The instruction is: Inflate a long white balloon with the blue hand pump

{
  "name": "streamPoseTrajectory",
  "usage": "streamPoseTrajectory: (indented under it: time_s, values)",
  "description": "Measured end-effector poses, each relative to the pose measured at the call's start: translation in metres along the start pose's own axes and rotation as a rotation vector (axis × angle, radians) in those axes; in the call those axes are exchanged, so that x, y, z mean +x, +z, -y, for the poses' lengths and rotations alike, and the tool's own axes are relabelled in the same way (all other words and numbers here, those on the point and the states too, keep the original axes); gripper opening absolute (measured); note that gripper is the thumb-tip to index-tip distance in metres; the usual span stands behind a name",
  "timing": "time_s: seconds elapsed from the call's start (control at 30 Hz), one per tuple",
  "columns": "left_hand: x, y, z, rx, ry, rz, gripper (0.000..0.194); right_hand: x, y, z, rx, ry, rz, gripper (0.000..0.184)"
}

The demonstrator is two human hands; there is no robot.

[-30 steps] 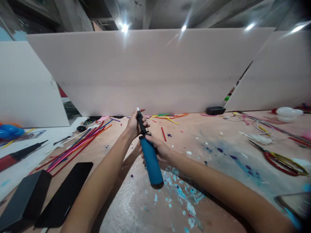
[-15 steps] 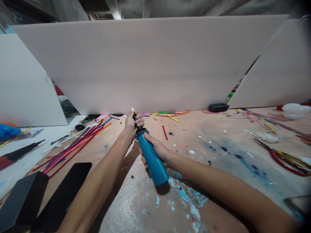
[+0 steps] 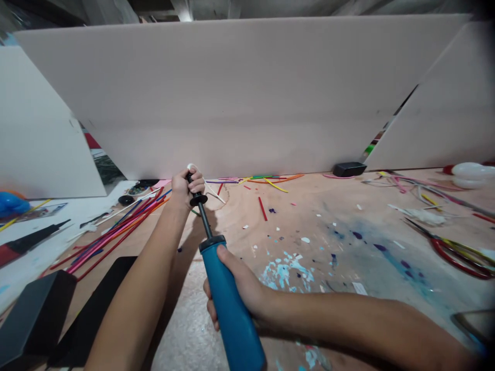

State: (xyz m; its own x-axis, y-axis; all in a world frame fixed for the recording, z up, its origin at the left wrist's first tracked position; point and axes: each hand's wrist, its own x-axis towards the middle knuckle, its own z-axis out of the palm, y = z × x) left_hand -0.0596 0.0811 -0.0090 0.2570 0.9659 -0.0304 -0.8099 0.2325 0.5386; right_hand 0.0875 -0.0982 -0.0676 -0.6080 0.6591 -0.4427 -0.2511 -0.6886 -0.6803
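My right hand (image 3: 236, 288) is wrapped round the blue barrel of a hand pump (image 3: 231, 309), held low over the table near me. My left hand (image 3: 187, 186) is closed on the pump's black nozzle end, with a thin white balloon (image 3: 214, 193) pinched on the tip and trailing to the right. A black rod (image 3: 204, 222) shows between the nozzle end and the barrel, so the pump is drawn out.
Long thin balloons (image 3: 124, 224) in several colours lie at the left, with flat black objects (image 3: 36, 319) near the front left corner. Red-handled scissors (image 3: 456, 252) lie at the right. A small black box (image 3: 349, 169) stands by the white boards (image 3: 240, 98) at the back.
The pump was pushed together half a second ago; now my right hand has pulled the barrel back toward me, baring the rod. My left hand has shifted left with the nozzle end.
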Motion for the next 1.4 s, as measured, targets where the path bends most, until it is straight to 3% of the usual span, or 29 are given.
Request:
streamPoseTrajectory:
  time_s: [0.13,0.27,0.33,0.5,0.8,1.0,1.1,1.2,1.4]
  values:
    - [-0.004,0.003,-0.001,-0.005,0.012,0.090,0.036,-0.009,0.000,-0.031,0.079,-0.014,-0.025,0.045]
    - [-0.013,0.009,-0.004,-0.027,0.057,0.171,0.035,-0.009,-0.005,-0.051,0.033,-0.119,0.076,0.072]
    - [-0.018,0.013,-0.006,-0.051,0.058,0.212,0.034,-0.006,-0.006,-0.051,-0.012,-0.149,0.097,0.074]
    - [-0.020,0.015,-0.009,-0.056,0.008,0.267,0.032,0.002,-0.007,-0.031,-0.056,-0.179,0.121,0.067]
    - [-0.007,0.012,-0.004,-0.075,-0.003,0.122,0.038,0.012,-0.009,0.008,-0.083,-0.071,0.125,0.053]
    - [-0.009,0.034,0.034,0.083,-0.043,0.020,0.033,0.023,-0.024,0.048,-0.155,-0.087,0.062,0.070]
    - [-0.013,0.041,0.050,0.154,-0.060,0.016,0.032,0.024,-0.026,0.055,-0.139,-0.139,0.034,0.068]
    - [-0.021,0.045,0.046,0.172,-0.047,0.035,0.031,0.018,-0.016,0.040,-0.112,-0.233,-0.015,0.061]
    - [-0.034,0.037,0.000,0.089,0.020,0.111,0.031,-0.001,0.006,-0.025,-0.019,-0.230,0.073,0.061]
